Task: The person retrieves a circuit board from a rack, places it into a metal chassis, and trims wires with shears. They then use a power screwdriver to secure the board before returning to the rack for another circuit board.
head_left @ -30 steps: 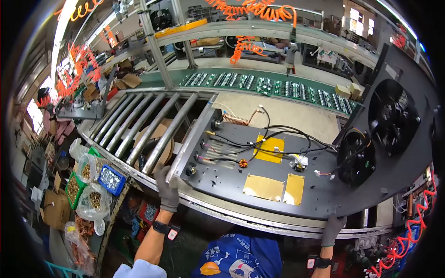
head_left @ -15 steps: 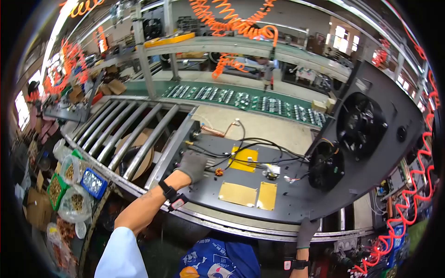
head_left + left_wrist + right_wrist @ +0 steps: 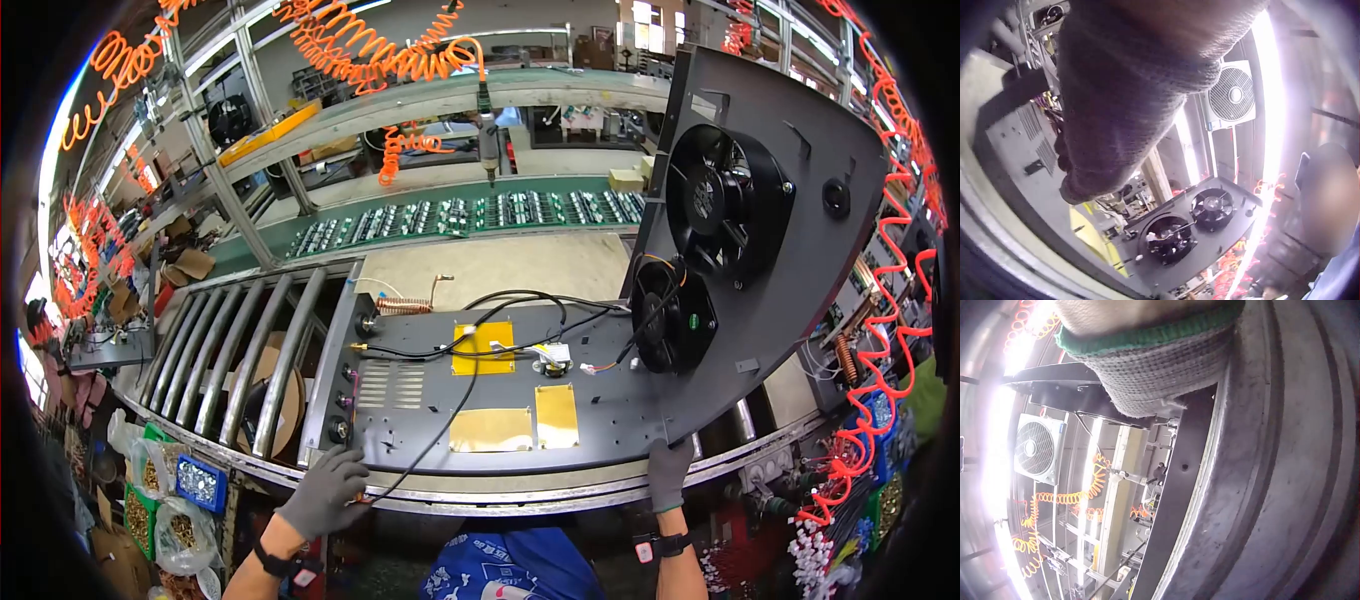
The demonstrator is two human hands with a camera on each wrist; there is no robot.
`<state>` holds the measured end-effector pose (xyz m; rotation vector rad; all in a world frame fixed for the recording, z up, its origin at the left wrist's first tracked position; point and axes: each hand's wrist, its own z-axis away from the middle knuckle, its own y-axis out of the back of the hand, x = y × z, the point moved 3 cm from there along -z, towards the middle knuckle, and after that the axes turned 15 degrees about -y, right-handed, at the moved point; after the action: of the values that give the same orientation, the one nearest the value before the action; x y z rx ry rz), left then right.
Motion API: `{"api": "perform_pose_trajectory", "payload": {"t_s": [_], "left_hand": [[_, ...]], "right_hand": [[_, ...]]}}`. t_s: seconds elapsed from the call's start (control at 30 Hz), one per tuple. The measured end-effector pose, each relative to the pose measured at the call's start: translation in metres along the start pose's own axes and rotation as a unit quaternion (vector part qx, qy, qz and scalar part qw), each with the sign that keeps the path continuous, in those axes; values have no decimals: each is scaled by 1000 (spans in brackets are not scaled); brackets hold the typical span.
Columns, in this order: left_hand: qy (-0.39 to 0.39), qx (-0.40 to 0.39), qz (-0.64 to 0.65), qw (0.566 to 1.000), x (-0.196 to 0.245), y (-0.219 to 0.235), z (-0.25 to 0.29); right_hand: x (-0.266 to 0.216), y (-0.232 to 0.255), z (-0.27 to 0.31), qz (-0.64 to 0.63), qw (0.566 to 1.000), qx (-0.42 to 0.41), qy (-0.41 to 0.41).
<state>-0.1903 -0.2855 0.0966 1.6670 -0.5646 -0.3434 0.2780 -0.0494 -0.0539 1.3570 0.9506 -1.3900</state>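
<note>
A dark grey metal chassis [image 3: 420, 420] lies flat on the conveyor, carrying yellow patches [image 3: 490, 430], black wires and a copper coil [image 3: 405, 307]. Its upright fan panel [image 3: 800, 200] with two fans rises at the right. My gloved left hand [image 3: 325, 492] is at the chassis's front left corner and pinches a black cable [image 3: 440, 425] that runs up to the middle. My gloved right hand [image 3: 668, 472] grips the chassis's front edge near the right corner. In the wrist views the left glove [image 3: 1122, 106] and the right glove [image 3: 1160, 369] fill most of the picture.
Metal rollers [image 3: 230, 360] lie left of the chassis. Bins and bags of screws [image 3: 200, 482] sit low at the left. A green belt with circuit boards [image 3: 470, 215] runs behind. A screwdriver [image 3: 487, 135] hangs from orange coiled hoses [image 3: 370, 50] overhead.
My left hand went from the front left corner to the wires mid-chassis, then drew back to the front edge with a black cable trailing. The right hand stayed on the edge. The head view shifted.
</note>
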Motion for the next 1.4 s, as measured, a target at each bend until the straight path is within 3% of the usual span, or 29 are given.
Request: {"api": "perform_pose_trajectory", "payload": {"t_s": [0.2,0.3,0.4,0.43,0.53,0.63,0.67,0.7,0.73,0.77,0.87,0.93,1.0,1.1,1.17,1.23,1.3,1.4], "left_hand": [[-7,-49,-90,995,9,-11,46],[7,-23,-54,998,11,-19,62],[30,17,-39,999,15,-19,75],[37,31,-39,998,17,-20,77],[58,46,-16,997,24,-33,81],[119,160,32,979,16,-41,93],[210,260,126,934,8,-36,96],[296,353,216,861,3,-34,97],[375,437,298,761,-2,-33,100],[334,526,368,690,-6,-30,98],[357,413,329,771,10,-27,93],[262,282,187,904,23,-47,93],[143,87,57,984,36,-52,92],[103,18,-42,994,39,-63,105],[103,-8,-86,991,37,-64,114],[103,-17,-114,988,38,-62,121],[135,38,-114,984,23,-71,147],[180,139,-97,969,13,-45,140]], "right_hand": [[-13,0,9,74,997,9,-8],[-20,-4,18,39,995,78,48],[-43,2,44,143,957,192,166],[-57,0,58,182,919,217,273],[-80,-18,100,172,917,141,332],[-98,-63,86,256,897,-36,358],[-111,-87,77,264,897,-83,344],[-119,-106,66,276,889,-96,351],[-125,-124,56,287,881,-112,359],[-133,-141,49,304,865,-108,384],[-143,-193,25,391,818,-113,407],[-141,-215,10,467,782,-115,397],[-139,-233,-2,546,732,-116,391],[-113,-253,-35,513,734,-109,431],[-113,-249,-44,377,835,-118,382],[-126,-242,-41,282,903,-92,310],[-128,-238,-68,201,956,-94,194],[-129,-236,-101,193,973,-53,115]]}}
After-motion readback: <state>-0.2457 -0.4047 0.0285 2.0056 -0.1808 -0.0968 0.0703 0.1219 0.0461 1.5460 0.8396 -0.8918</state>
